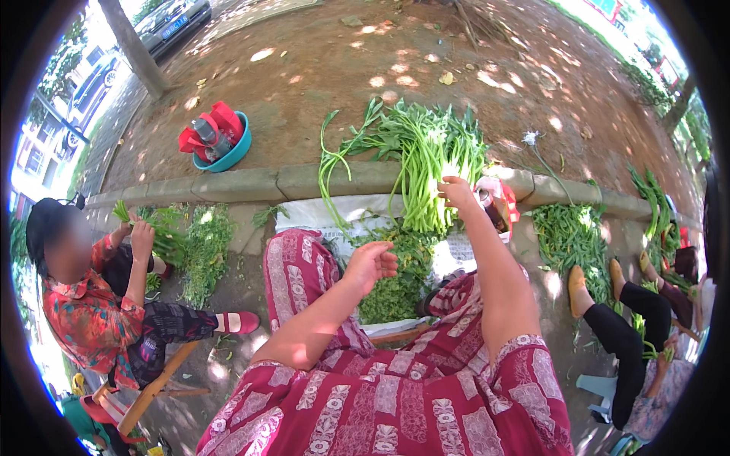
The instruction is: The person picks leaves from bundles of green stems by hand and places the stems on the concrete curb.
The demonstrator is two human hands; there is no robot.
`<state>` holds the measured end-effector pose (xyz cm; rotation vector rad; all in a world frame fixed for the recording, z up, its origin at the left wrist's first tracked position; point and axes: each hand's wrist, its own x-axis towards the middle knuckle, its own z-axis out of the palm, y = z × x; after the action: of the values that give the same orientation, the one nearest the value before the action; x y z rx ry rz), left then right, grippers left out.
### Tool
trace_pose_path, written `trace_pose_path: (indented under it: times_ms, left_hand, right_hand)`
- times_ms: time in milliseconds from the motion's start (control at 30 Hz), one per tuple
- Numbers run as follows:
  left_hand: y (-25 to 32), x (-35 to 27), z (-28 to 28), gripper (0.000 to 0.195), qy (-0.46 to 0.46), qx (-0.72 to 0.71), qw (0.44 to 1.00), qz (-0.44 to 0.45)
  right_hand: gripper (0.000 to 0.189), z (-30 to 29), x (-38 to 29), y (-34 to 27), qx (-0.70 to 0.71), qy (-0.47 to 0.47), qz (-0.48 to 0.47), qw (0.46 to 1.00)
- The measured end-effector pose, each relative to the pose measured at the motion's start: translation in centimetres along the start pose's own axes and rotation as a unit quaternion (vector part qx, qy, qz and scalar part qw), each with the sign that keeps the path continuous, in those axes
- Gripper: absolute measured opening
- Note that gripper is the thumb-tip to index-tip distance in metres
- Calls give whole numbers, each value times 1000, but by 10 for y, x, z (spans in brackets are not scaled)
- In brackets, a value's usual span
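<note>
A thick bundle of long-stemmed leafy greens (433, 165) lies across the stone curb before me, its leaves pointing away and its pale stems towards me. My right hand (456, 192) is stretched over the right side of the stems, fingertips at or just above them; contact is hard to make out. My left hand (370, 265) hovers between my knees, palm turned inward, fingers loosely bent and holding nothing. Under it spreads a heap of loose picked leaves (390, 290) on a white plastic sheet (302, 214). A few longer stems (329, 182) hang apart at the bundle's left.
A red-and-white bag (505, 208) stands against the curb (234, 185), right of the bundle. Beyond it sits a teal basin (231, 157) with red bags and a bottle. One person (97, 308) handles greens at left; others sit at right beside piled leaves (573, 236).
</note>
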<state>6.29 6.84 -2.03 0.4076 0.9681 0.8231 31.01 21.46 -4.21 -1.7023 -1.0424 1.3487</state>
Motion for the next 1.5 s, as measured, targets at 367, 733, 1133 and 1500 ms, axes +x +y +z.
trace_pose_path:
  times_ms: [367,733,1133,1500]
  left_hand:
    - [-6,22,-10,18,34,7,999,-17]
    - [-7,34,-4,18,61,39,997,-13]
    - [18,125,-50,22,230,154,960,50]
    - [32,191,-156,33,441,332,833,45]
  right_hand:
    - [36,-46,-126,-39,-164,-133,-139,967]
    - [22,-91,-85,20,-219,90,-161,958]
    - [17,-96,-115,-19,140,180,-125,966]
    - [17,-73,-143,-37,128,112,-149,974]
